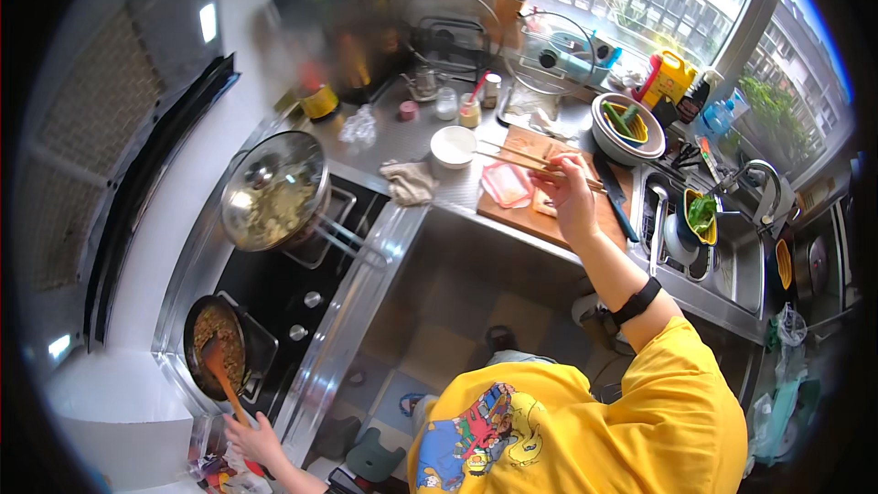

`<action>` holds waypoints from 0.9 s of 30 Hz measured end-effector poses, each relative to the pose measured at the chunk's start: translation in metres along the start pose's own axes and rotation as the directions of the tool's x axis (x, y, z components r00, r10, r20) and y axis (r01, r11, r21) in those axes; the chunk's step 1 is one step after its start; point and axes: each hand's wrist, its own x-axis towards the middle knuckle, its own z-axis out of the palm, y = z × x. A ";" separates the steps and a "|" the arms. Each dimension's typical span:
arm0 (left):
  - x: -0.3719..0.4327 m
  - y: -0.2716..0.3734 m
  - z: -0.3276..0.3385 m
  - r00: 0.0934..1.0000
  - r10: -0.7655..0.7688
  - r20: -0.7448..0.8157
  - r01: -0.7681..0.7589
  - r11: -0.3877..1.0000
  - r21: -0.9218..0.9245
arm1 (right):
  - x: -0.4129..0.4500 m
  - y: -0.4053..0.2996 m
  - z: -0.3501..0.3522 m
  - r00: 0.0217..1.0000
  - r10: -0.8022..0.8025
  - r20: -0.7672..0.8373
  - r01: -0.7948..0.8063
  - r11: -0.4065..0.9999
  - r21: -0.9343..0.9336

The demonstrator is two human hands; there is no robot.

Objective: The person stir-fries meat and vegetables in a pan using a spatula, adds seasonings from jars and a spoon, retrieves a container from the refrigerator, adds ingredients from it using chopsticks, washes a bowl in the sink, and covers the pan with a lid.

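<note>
My right hand (pixel 566 192) holds a pair of wooden chopsticks (pixel 511 161) above a wooden cutting board (pixel 514 219). Their tips point toward a white bowl (pixel 453 147) on the counter. Beneath the hand, the board carries a pink-rimmed clear plastic lid (pixel 507 184); a dark-handled kitchen knife (pixel 614 195) lies along its right side. At lower left, my left hand (pixel 254 440) is around the handle of a wooden spatula (pixel 218 365). The spatula's blade rests in a frying pan (pixel 206 387) of browned, chopped food (pixel 218 329) on the hob.
A large pan under a glass lid (pixel 274 195) sits on the far burner, its handle (pixel 353 240) over the hob's edge. A cloth (pixel 409 182) lies on the counter. Stacked bowls (pixel 627 144) hold green vegetables. The sink (pixel 744 271) is at right; a stool (pixel 375 455) stands below.
</note>
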 end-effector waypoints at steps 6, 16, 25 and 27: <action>-0.050 0.113 -0.068 0.919 0.164 -0.358 -0.294 0.890 -0.349 | 0.028 -0.018 -0.166 0.900 -0.389 0.199 0.367 0.426 -0.827; -0.202 0.399 -0.128 0.525 0.851 -0.013 -0.264 0.148 -0.953 | -0.016 -0.032 -0.273 0.714 0.205 0.669 0.654 0.145 -0.742; -0.249 0.538 -0.004 0.423 0.810 0.405 -0.109 0.490 -0.865 | 0.019 -0.006 -0.301 0.616 0.431 0.659 0.745 -0.048 -0.665; -0.252 0.561 0.020 0.487 0.771 0.412 -0.067 0.503 -0.862 | 0.023 -0.012 -0.292 0.615 0.433 0.659 0.758 -0.094 -0.645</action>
